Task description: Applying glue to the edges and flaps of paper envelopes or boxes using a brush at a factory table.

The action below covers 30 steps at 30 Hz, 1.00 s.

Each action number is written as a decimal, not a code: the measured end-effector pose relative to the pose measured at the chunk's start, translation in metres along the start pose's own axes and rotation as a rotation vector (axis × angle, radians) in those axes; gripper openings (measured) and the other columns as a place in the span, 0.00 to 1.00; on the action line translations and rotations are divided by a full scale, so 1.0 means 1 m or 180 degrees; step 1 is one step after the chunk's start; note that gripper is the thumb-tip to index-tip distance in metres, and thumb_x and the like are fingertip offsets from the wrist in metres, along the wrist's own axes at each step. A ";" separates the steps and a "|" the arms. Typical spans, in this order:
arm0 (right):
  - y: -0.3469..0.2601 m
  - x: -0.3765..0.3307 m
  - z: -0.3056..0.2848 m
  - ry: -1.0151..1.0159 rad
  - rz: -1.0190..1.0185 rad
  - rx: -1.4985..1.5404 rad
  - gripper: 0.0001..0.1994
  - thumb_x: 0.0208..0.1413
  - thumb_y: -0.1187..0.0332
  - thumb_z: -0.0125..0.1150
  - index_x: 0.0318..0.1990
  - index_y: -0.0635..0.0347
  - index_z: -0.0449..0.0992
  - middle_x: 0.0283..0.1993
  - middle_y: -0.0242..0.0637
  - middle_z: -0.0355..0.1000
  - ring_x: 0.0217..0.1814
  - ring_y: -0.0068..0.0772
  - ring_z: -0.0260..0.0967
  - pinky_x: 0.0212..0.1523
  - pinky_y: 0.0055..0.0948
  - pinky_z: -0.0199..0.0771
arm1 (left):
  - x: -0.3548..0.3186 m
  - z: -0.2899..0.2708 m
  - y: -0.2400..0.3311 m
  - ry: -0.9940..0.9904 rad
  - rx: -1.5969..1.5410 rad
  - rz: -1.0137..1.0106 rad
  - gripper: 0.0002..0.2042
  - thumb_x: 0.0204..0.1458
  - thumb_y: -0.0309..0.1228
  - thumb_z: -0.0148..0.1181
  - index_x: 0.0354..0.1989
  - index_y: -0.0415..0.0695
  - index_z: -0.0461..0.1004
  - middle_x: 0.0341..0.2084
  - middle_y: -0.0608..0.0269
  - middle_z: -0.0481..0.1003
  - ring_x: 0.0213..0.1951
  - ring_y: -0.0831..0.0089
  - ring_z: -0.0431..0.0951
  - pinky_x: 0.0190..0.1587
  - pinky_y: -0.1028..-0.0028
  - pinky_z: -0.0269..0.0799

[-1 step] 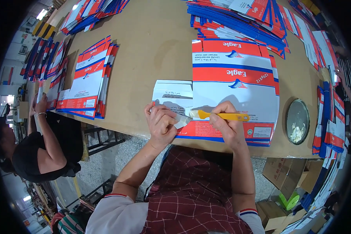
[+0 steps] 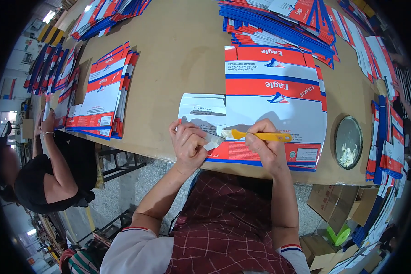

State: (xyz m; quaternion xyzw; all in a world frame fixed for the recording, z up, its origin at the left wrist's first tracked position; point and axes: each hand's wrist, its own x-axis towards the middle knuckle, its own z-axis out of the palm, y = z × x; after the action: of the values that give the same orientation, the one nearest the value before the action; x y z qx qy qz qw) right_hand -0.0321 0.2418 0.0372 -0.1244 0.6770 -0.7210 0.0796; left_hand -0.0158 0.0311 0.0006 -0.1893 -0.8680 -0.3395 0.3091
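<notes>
My right hand (image 2: 266, 142) is closed round the yellow handle of a brush (image 2: 281, 137), whose pale bristles point left. In my left hand (image 2: 187, 145) is a scraper with a flat grey blade (image 2: 213, 138); a red tip shows above the fingers. Brush end and blade meet or nearly meet; I cannot tell whether they touch. Both are over the near left part of a flat red, white and blue printed carton sheet (image 2: 255, 119). White flaps (image 2: 200, 101) stick out from its left side, beneath my left hand. More such sheets lie under it.
To the right stands a round dark dish (image 2: 348, 130) with white paste in it. Carton stacks lie at the left (image 2: 100, 91), far right (image 2: 283, 32) and right edge (image 2: 392, 150). A co-worker (image 2: 50, 178) is at the left table edge. Cardboard boxes (image 2: 326, 205) sit below right.
</notes>
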 end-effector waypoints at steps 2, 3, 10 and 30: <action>0.002 0.000 0.000 -0.0062 -0.0006 -0.0140 0.05 0.54 0.70 0.53 0.32 0.60 0.65 0.25 0.30 0.64 0.26 0.17 0.60 0.27 0.17 0.61 | -0.001 0.000 0.000 -0.0001 -0.0009 0.0010 0.11 0.21 0.18 0.51 0.16 0.47 0.63 0.22 0.69 0.70 0.32 0.67 0.70 0.51 0.59 0.52; 0.004 -0.001 0.001 -0.0084 -0.0055 -0.0153 0.06 0.54 0.69 0.53 0.32 0.61 0.66 0.25 0.30 0.65 0.26 0.18 0.61 0.27 0.18 0.61 | -0.001 0.000 0.000 0.0004 -0.0009 0.0001 0.11 0.21 0.18 0.52 0.16 0.47 0.63 0.22 0.69 0.70 0.32 0.67 0.70 0.51 0.59 0.52; 0.005 0.001 0.002 -0.0284 0.0005 -0.0208 0.06 0.55 0.68 0.52 0.34 0.60 0.65 0.28 0.29 0.64 0.28 0.17 0.59 0.30 0.16 0.62 | -0.001 -0.001 0.001 -0.0016 0.0038 0.0004 0.11 0.23 0.16 0.51 0.16 0.47 0.64 0.21 0.67 0.70 0.32 0.66 0.71 0.52 0.57 0.53; 0.014 -0.001 0.001 0.0095 -0.0042 0.0258 0.08 0.55 0.67 0.52 0.31 0.64 0.67 0.25 0.33 0.66 0.23 0.21 0.62 0.24 0.20 0.61 | 0.000 0.002 0.001 0.0039 0.0079 0.0041 0.10 0.21 0.19 0.51 0.16 0.47 0.64 0.22 0.69 0.70 0.31 0.67 0.70 0.51 0.59 0.53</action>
State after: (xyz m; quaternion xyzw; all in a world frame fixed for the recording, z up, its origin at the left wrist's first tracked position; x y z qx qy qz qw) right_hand -0.0315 0.2405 0.0234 -0.1147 0.6475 -0.7501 0.0697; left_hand -0.0159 0.0330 0.0004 -0.1891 -0.8690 -0.3279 0.3189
